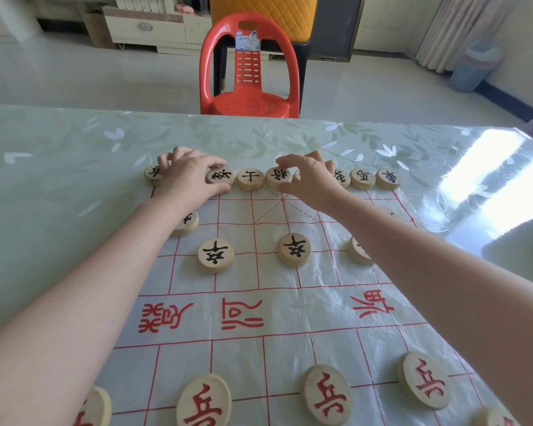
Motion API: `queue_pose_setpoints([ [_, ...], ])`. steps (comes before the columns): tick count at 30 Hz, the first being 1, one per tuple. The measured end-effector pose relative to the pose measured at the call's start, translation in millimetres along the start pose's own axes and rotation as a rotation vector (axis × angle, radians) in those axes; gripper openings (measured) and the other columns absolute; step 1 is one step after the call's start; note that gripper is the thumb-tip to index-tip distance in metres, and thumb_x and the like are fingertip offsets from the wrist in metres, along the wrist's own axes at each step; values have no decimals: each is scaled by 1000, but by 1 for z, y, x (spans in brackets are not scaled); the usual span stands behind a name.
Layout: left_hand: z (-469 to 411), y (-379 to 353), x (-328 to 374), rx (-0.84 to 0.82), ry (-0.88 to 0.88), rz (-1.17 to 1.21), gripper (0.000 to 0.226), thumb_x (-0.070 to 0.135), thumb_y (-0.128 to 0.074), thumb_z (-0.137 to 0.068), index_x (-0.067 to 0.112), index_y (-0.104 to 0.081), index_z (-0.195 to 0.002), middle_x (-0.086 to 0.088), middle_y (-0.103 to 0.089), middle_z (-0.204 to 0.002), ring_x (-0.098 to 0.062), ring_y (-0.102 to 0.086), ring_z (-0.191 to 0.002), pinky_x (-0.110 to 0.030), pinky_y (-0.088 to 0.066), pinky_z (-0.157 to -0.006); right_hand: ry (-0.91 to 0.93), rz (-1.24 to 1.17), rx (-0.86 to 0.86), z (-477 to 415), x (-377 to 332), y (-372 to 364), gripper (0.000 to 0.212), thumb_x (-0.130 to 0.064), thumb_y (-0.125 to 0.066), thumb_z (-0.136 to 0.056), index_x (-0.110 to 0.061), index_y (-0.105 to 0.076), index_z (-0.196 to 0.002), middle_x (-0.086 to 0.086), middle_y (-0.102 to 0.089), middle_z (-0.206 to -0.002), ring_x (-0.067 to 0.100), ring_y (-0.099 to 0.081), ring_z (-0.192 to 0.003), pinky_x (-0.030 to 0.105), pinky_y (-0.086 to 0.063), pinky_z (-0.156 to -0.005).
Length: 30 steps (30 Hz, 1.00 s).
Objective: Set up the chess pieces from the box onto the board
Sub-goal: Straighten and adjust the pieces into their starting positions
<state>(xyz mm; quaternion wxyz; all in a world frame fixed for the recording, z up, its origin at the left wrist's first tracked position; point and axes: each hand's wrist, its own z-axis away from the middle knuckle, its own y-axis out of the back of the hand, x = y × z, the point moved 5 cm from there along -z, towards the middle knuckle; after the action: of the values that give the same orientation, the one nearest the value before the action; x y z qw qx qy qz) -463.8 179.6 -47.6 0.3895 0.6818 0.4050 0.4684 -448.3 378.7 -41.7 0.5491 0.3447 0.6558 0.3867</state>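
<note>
Head view: both bare arms stretch out to the far row of the board (290, 305), a clear sheet with red grid lines lying on the table (59, 167). The left hand (188, 175) curls over the row, its thumb and forefinger pinching a round black-lettered piece (219, 176) that sits flat on the line. The right hand (313, 178) is also curled, with its thumb and forefinger tips on either side of the neighbouring general piece (278, 176) and a sliver of another disc showing under its palm; whether it actually grips either one cannot be told. Between the two hands lies a single advisor piece (250, 178), touching its neighbours. Just outside the left hand's fingertips sits the end piece (153, 173). Outside the right hand three more discs (363, 178) finish the row. Nearer the person than the hands, two black soldier pieces (215, 255) lie between the forearms. One more disc is half hidden under each forearm. Closest to the person, below the wrists, lie the red-lettered pieces (326, 395) along the near rows. Beyond the fingertips, past the table edge, stands a red plastic chair (248, 72).
</note>
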Motion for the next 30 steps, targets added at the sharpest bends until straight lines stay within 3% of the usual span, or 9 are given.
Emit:
queue_pose_setpoints([
  [5, 1, -2, 2, 70, 28, -75, 57, 60, -66, -67, 28, -63, -113, -4, -56, -119, -26, -32, -120, -38, -21, -93, -16, -19, 12, 1, -1, -1, 49, -32, -62, -85, -22, -48, -131, -9, -56, -125, 18, -29, -119, 31, -20, -89],
  [9, 3, 1, 2, 57, -27, -41, 68, 56, -68, -68, 29, -51, -128, 4, -49, -133, -22, -29, -127, -39, -19, -99, -17, -16, -6, 2, -4, 1, 49, -30, -62, -85, -23, -47, -132, -10, -54, -118, 19, -29, -121, 34, -22, -96],
  [15, 3, 4, -4, -59, -85, 93, 56, 28, -67, -80, 32, -46, -131, 12, -53, -129, -9, -28, -132, -33, -14, -100, -15, -12, -6, 1, -4, 0, 49, -26, -61, -85, -23, -47, -132, -8, -56, -126, 18, -29, -123, 36, -21, -98],
  [19, 3, 3, -4, 1, -39, 58, 51, 34, -68, -77, 30, -52, -126, 9, -55, -125, -14, -32, -126, -34, -18, -93, -9, 15, 2, -1, -3, -1, 50, -29, -62, -85, -22, -48, -132, -9, -57, -125, 18, -30, -122, 35, -21, -95],
  [22, 4, 3, -4, 36, -8, 22, 47, 39, -70, -75, 27, -58, -119, -4, -54, -129, -18, -31, -127, -32, -16, -86, -14, 18, 9, -1, -1, -1, 50, -29, -62, -85, -22, -48, -131, -8, -57, -125, 18, -30, -122, 34, -21, -94],
  [30, 7, 5, -1, 41, 19, -2, 45, 40, -71, -73, 25, -63, -115, -8, -55, -125, -21, -31, -126, -34, -19, -89, -32, 5, 17, 1, -2, 1, 47, -28, -63, -85, -23, -49, -130, -6, -57, -125, 17, -29, -121, 35, -21, -96],
])
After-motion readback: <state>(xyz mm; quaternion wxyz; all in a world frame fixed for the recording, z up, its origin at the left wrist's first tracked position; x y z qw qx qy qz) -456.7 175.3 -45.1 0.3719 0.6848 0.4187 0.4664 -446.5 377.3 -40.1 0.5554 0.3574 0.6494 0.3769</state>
